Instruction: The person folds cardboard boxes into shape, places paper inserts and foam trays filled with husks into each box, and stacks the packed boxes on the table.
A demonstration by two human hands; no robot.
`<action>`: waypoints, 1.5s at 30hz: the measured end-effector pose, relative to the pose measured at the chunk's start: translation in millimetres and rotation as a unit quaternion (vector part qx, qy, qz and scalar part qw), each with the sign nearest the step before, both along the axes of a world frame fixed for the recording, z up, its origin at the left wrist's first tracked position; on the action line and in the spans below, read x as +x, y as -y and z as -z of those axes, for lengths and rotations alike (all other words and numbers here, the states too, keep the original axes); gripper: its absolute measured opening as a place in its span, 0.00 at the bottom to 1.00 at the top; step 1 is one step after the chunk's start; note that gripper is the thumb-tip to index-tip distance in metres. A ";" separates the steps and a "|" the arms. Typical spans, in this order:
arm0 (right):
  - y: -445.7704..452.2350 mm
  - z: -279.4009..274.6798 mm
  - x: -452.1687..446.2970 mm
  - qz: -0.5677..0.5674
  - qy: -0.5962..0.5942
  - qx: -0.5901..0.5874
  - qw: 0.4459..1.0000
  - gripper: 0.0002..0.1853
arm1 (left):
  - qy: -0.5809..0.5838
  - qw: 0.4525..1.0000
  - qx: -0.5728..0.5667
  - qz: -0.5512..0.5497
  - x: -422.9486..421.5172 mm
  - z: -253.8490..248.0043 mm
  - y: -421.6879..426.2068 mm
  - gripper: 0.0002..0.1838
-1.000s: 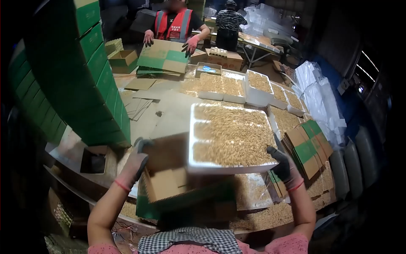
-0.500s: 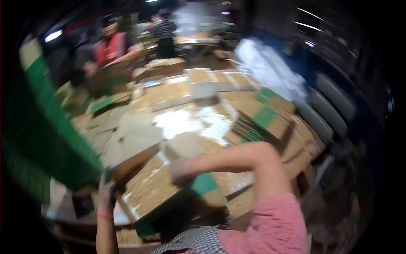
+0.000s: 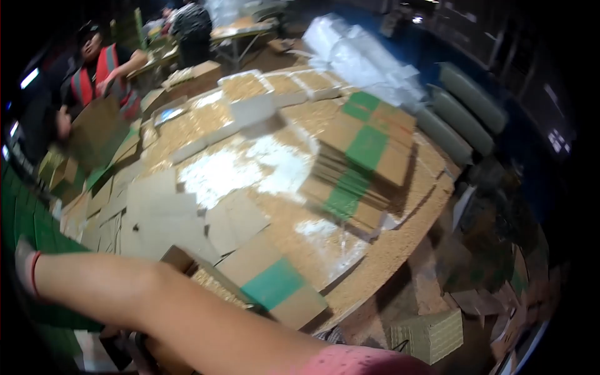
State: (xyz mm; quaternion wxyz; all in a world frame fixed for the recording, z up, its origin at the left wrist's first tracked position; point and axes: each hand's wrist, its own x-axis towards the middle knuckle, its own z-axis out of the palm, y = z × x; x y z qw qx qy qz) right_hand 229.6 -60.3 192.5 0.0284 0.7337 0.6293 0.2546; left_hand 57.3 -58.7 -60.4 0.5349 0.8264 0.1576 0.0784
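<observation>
- Your right hand (image 3: 25, 265), near nine o'clock, is beside the green boxes (image 3: 37, 219); it's too blurred to tell whether its fingers grip.
- Your left hand and its fingers are hidden.
- The open carton (image 3: 272, 284) sits around six-thirty, golden bits (image 3: 215, 287) inside, partly behind your arm.
- Folded cardboard (image 3: 372, 147) is piled at two.
</observation>
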 end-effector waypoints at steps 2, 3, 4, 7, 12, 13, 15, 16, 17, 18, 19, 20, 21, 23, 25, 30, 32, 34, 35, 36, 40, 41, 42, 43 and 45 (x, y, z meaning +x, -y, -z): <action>-7.9 21.3 35.6 0.013 -0.164 -0.021 0.986 0.27 | -0.016 0.995 0.097 -0.010 -2.0 -8.1 4.7 0.27; -7.1 40.0 55.1 0.048 -0.219 0.071 0.972 0.25 | 0.015 1.000 -0.020 -0.010 9.0 -22.0 24.1 0.25; -19.2 64.2 83.8 0.109 -0.221 0.071 0.967 0.24 | 0.029 0.998 -0.048 0.001 14.4 -31.4 33.9 0.25; 97.1 100.4 156.3 0.107 -0.333 0.142 0.926 0.16 | 0.059 0.998 -0.015 0.011 25.9 -44.7 42.0 0.26; 188.8 278.4 270.1 0.405 -0.364 -0.018 0.838 0.57 | 0.041 0.997 -0.057 -0.042 29.9 -51.8 43.2 0.23; 205.3 290.7 266.2 0.419 -0.405 -0.114 0.805 0.62 | 0.054 0.994 -0.084 -0.036 29.5 -51.1 41.8 0.23; 240.6 318.5 261.3 0.378 -0.512 -0.130 0.761 0.48 | 0.054 0.994 -0.083 -0.043 27.9 -50.6 40.6 0.23; 255.6 331.5 257.4 0.372 -0.503 -0.036 0.780 0.38 | 0.047 0.995 -0.085 -0.037 25.6 -49.7 39.8 0.23; 273.5 342.3 265.7 0.393 -0.553 0.004 0.735 0.35 | 0.054 0.996 -0.074 -0.022 23.8 -47.7 35.6 0.24; 294.9 341.0 268.6 0.374 -0.473 0.076 0.794 0.32 | 0.063 0.996 -0.056 -0.023 24.2 -44.1 35.3 0.23; 323.7 338.0 277.2 0.351 -0.512 0.170 0.765 0.29 | 0.081 0.995 -0.051 -0.010 22.1 -34.4 30.6 0.23; 344.4 326.2 282.5 0.382 -0.429 0.187 0.797 0.24 | 0.075 0.997 -0.029 -0.014 21.1 -34.6 31.4 0.23; 356.9 305.6 279.1 0.330 -0.329 0.223 0.856 0.18 | 0.105 0.992 -0.071 0.001 19.1 -28.8 28.7 0.24; 335.3 207.9 221.1 0.294 -0.260 0.287 0.874 0.17 | 0.111 0.990 -0.087 -0.002 16.4 -24.3 26.6 0.23; 298.6 136.7 114.7 0.119 -0.165 0.364 0.909 0.15 | 0.143 0.986 -0.088 0.008 18.6 -16.5 20.3 0.27; 266.9 158.5 -54.5 -0.082 -0.080 -0.166 0.979 0.25 | 0.189 0.956 -0.196 0.109 26.5 2.1 0.9 0.30; 278.3 194.0 -60.4 -0.132 -0.183 -0.255 0.940 0.30 | 0.205 0.969 -0.139 -0.017 31.2 -13.9 11.3 0.33; 283.0 176.3 -66.1 -0.089 -0.180 -0.335 0.921 0.27 | 0.173 0.972 -0.158 -0.008 23.3 -12.0 -7.0 0.30; 291.8 174.5 -60.3 -0.097 -0.276 -0.323 0.900 0.25 | 0.176 0.972 -0.152 -0.047 17.8 -0.4 -34.2 0.30; 298.7 172.4 -61.5 -0.100 -0.373 -0.306 0.870 0.23 | 0.175 0.970 -0.146 -0.080 5.6 7.5 -65.1 0.30; 289.9 134.2 -74.2 -0.022 -0.348 -0.365 0.863 0.18 | -0.228 0.851 0.417 -0.223 -40.3 -2.8 -141.1 0.26; 279.6 129.5 -80.0 0.041 -0.306 -0.276 0.910 0.17 | -0.225 0.852 0.419 -0.217 -42.3 -7.4 -139.7 0.26; 272.5 126.1 -84.6 0.103 -0.257 -0.183 0.943 0.17 | -0.285 0.858 0.363 -0.224 -45.4 -16.7 -133.5 0.27; 265.3 135.3 -83.9 0.110 -0.260 -0.167 0.945 0.17 | -0.344 0.858 0.304 -0.230 -47.5 -21.1 -129.2 0.28; 270.1 191.1 -70.9 0.105 -0.233 -0.201 0.946 0.16 | -0.329 0.869 0.258 -0.266 -42.3 10.0 -150.4 0.29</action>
